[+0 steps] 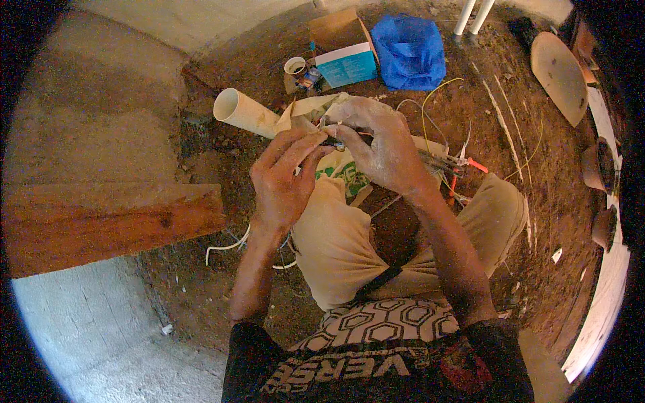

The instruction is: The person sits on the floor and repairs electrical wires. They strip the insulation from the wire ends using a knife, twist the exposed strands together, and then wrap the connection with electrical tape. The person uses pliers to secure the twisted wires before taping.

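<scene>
My left hand [285,174] and my right hand [386,148] meet in front of me, above my bent legs. Both are closed, with thumbs and fingertips pinched close together. Between them shows a small piece with a shiny, greyish end [340,146]; its kind is too small to make out, and the fingers hide most of it. Just beyond the left hand lies a wide cream plastic pipe [248,113], its round mouth facing left. Under the hands is a pale plastic bag with green print [346,176].
Tools with orange handles [476,165] and loose wires lie right of my hands. Farther off stand an open cardboard box [346,64], a blue bag [408,54] and a cup [294,66]. A wooden beam [121,225] juts in from the left. Two white pipes [471,20] rise at the back.
</scene>
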The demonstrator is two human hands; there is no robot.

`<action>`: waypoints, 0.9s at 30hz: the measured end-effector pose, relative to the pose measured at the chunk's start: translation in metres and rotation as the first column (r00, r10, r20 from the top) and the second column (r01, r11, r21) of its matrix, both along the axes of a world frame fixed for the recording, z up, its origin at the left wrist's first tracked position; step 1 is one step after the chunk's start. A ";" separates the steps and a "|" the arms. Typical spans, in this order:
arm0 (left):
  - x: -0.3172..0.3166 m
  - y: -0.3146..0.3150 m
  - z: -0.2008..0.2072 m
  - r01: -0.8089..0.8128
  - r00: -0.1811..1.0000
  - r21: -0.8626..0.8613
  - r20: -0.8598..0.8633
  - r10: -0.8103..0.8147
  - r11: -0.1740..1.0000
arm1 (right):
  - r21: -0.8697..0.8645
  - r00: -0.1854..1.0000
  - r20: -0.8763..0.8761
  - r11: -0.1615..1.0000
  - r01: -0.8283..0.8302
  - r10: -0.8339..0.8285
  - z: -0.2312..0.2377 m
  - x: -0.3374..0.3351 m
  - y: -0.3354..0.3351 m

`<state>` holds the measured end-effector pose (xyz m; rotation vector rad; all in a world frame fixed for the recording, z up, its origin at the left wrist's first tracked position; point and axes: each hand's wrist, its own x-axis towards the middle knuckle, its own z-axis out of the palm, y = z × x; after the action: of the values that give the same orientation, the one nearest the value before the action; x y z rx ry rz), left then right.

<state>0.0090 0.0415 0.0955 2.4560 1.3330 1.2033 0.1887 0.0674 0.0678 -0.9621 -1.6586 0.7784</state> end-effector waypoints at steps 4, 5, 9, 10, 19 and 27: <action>-0.010 -0.004 -0.004 0.031 0.994 0.028 -0.102 -0.028 0.999 | 0.109 0.993 0.091 0.990 -0.088 0.078 -0.002 0.012 0.002; -0.012 -0.004 -0.006 0.038 0.991 0.048 -0.134 -0.031 0.998 | 0.140 0.988 0.123 0.985 -0.106 0.089 0.000 0.016 0.000; -0.016 -0.004 -0.015 0.064 0.988 0.108 -0.147 -0.048 0.992 | 0.077 0.960 0.182 0.970 -0.230 0.213 -0.004 0.017 0.000; -0.019 -0.004 -0.015 0.086 0.981 0.090 -0.180 -0.069 0.992 | 0.121 0.962 0.213 0.973 -0.199 0.170 -0.003 0.016 -0.002; -0.022 -0.004 -0.012 0.088 0.954 0.088 -0.294 -0.059 0.992 | 0.208 0.962 0.235 0.960 -0.189 0.139 -0.009 0.010 0.001; -0.012 -0.003 -0.011 0.052 0.994 -0.051 -0.095 -0.056 0.997 | 0.101 0.965 0.127 0.965 -0.243 0.230 -0.009 0.014 0.008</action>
<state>-0.0030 0.0389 0.0842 2.5279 1.2933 1.0413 0.2022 0.0756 0.0589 -0.7468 -1.9214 0.7868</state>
